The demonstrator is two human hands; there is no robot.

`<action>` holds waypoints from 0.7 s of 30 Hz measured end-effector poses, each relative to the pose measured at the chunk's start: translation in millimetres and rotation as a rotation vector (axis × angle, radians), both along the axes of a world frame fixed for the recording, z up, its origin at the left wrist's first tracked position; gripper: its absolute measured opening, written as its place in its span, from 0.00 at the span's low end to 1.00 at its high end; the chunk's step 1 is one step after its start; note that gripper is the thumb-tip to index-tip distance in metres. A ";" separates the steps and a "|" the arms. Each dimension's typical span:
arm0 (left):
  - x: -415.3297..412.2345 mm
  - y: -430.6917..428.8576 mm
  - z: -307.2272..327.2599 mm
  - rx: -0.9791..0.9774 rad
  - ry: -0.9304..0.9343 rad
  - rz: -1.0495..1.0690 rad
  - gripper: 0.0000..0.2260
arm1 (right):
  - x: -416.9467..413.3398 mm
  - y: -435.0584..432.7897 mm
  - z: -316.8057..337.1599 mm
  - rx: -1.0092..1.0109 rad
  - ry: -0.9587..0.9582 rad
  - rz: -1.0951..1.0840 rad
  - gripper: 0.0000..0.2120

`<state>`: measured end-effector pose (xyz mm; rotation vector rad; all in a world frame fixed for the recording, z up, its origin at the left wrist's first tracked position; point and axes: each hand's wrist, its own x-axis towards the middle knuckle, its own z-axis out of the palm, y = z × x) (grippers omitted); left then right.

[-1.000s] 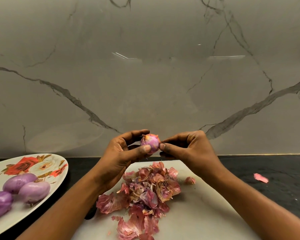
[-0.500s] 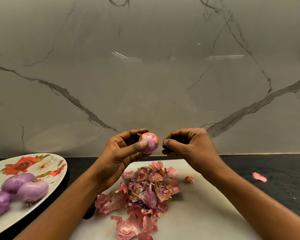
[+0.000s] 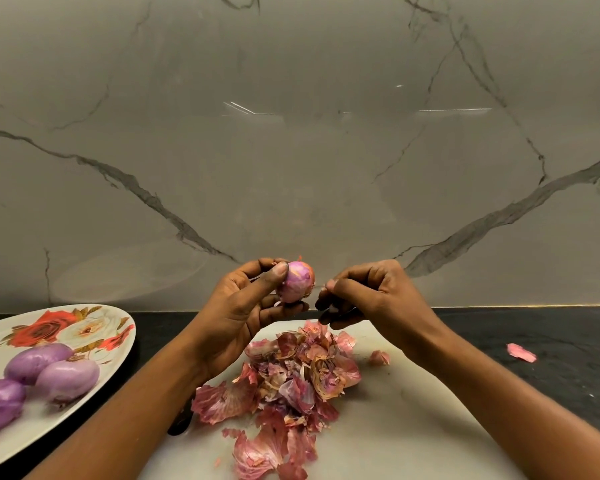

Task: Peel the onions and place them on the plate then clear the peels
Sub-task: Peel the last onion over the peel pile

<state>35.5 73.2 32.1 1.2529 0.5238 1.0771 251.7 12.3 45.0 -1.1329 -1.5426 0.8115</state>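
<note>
**Onion part-stripped, held above the board**

I see the left grip (image 3: 243, 306) holding the onion (image 3: 297, 282) at frame centre, thumb pressed across its front, fingers curled behind and beneath it. The onion is raised above the cutting board (image 3: 413, 427) and does not touch it. Purple flesh shows over most of the visible face, with orange-brown skin left along the top and right edge.

The right grip (image 3: 371, 296) sits just right of the onion, apart from it. Its fingers are curled in, with thumb and forefinger pinching a small shred of peel (image 3: 325, 287).

At lower centre a heap of peels (image 3: 291, 379) lies on the board, with one small scrap (image 3: 379, 357) apart at its right. A pink scrap (image 3: 521, 353) lies off the board on the dark surface (image 3: 561, 382), right of frame.

At lower left the plate (image 3: 118, 323), flower-patterned, carries three peeled onions (image 3: 68, 379) bunched together and touching.

A dark object (image 3: 180, 422) shows under the left forearm. I cannot tell what it is.
</note>
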 end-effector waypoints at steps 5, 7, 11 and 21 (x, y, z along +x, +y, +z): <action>-1.4 0.2 0.2 0.014 -0.003 -0.054 0.23 | -1.5 -2.0 1.5 -0.058 0.076 0.033 0.07; -1.2 -0.1 0.0 0.021 0.010 -0.077 0.23 | -2.2 -2.3 1.8 -0.089 0.077 0.068 0.11; -0.2 -2.2 -0.2 0.048 0.054 -0.037 0.22 | -3.9 -1.5 0.7 -0.099 0.045 0.044 0.17; -1.0 -4.8 -1.0 0.147 0.191 0.009 0.24 | -8.2 -1.1 -4.6 -0.046 -0.028 0.012 0.22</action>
